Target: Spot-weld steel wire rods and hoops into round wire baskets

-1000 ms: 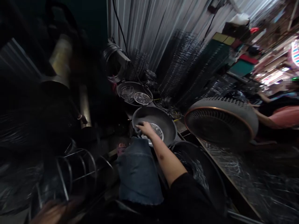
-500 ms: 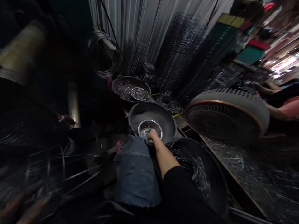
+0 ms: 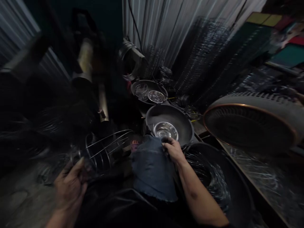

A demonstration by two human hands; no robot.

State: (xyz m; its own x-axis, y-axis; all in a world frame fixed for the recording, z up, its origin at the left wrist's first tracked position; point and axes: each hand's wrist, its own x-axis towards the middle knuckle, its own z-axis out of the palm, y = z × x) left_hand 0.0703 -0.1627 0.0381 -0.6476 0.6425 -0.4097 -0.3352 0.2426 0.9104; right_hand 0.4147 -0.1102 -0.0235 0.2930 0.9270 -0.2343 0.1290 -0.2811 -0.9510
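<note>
My left hand (image 3: pixel 71 185) is closed on the rim of a wire frame basket (image 3: pixel 106 150) at the lower left, held tilted above the floor. My right hand (image 3: pixel 173 148) rests at the edge of my denim-clad knee (image 3: pixel 152 167), fingers curled on something small and dark that I cannot make out. Just beyond it a shiny steel bowl (image 3: pixel 165 130) sits inside a large dark pan (image 3: pixel 169 122).
A second pan (image 3: pixel 149 91) with metal pieces lies farther back. A big round fan grille (image 3: pixel 251 125) stands at the right, a dark basin of wire pieces (image 3: pixel 213 177) at my right side. Wire racks lean on the corrugated wall (image 3: pixel 180 28).
My right hand drew back from the steel bowl to the knee's edge. My left hand rose into view with the wire frame. The view swung to the left.
</note>
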